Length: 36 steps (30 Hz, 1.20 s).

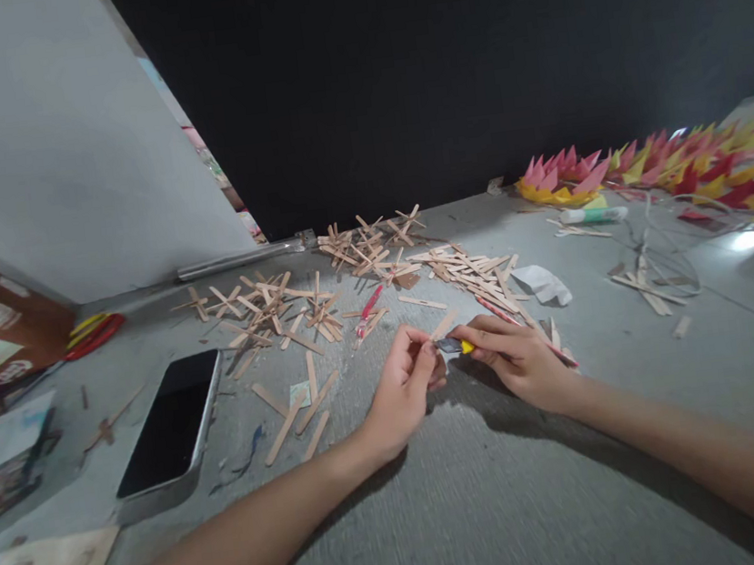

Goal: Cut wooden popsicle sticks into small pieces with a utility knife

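Cutting seems to be the step: a wooden craft stick (444, 324) is pinched by the left hand (400, 388), just beside the blade (450, 345) of a yellow craft knife (467, 346) gripped in the right hand (526, 365). Next, it should be held very still.

I read pale, bare, matt wood on the craft sticks (472, 273). The cutter knife (452, 346) shows me a dark metal blade and smooth yellow plastic. The smartphone (171, 422) has a glossy black glass face, while the spiky decorations (561, 182) look like folded matt paper. I see crumpled paper in the tissue (542, 285), smooth matt black on the panel (426, 66), and a slightly rough grey surface (406, 517).
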Each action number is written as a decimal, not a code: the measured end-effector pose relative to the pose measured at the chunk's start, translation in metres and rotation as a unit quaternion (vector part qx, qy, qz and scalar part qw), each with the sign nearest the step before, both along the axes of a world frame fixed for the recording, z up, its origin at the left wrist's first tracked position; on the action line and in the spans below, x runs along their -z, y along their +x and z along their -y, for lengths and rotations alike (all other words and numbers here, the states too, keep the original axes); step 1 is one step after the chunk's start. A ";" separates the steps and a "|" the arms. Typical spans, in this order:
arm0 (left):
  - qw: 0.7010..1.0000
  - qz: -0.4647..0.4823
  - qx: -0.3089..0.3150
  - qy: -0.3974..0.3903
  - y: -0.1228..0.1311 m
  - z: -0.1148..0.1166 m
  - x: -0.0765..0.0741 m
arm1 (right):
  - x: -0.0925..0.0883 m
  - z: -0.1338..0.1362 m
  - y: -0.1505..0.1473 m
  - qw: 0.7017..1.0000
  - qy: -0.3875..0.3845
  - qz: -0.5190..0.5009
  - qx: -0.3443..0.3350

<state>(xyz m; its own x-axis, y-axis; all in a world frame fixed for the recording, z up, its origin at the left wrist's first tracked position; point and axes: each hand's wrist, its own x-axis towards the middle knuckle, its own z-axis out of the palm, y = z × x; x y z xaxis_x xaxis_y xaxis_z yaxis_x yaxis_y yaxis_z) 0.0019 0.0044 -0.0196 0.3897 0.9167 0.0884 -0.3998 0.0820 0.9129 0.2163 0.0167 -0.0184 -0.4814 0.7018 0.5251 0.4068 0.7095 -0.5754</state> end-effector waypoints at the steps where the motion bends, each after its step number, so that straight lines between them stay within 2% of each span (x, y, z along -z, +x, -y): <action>1: 1.000 -0.004 0.001 -0.003 0.000 0.000 0.000 | 0.000 0.000 0.000 1.000 -0.001 -0.001 -0.002; 12: 1.000 0.000 0.006 0.000 0.000 0.000 0.001 | -0.002 0.001 -0.001 0.999 0.026 0.011 0.017; 26: 0.999 0.037 -0.016 -0.026 0.005 0.003 0.000 | -0.002 0.001 -0.002 1.000 0.008 0.014 0.011; 36: 1.000 0.012 -0.003 -0.011 0.003 0.002 0.002 | -0.002 0.002 -0.002 1.000 0.003 0.013 0.012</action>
<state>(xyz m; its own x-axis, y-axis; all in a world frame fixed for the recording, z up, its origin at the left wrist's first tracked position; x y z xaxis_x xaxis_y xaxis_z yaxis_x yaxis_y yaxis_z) 0.0051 0.0025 -0.0220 0.3823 0.9207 0.0782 -0.4220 0.0987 0.9012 0.2146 0.0144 -0.0167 -0.4784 0.7104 0.5163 0.4388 0.7026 -0.5602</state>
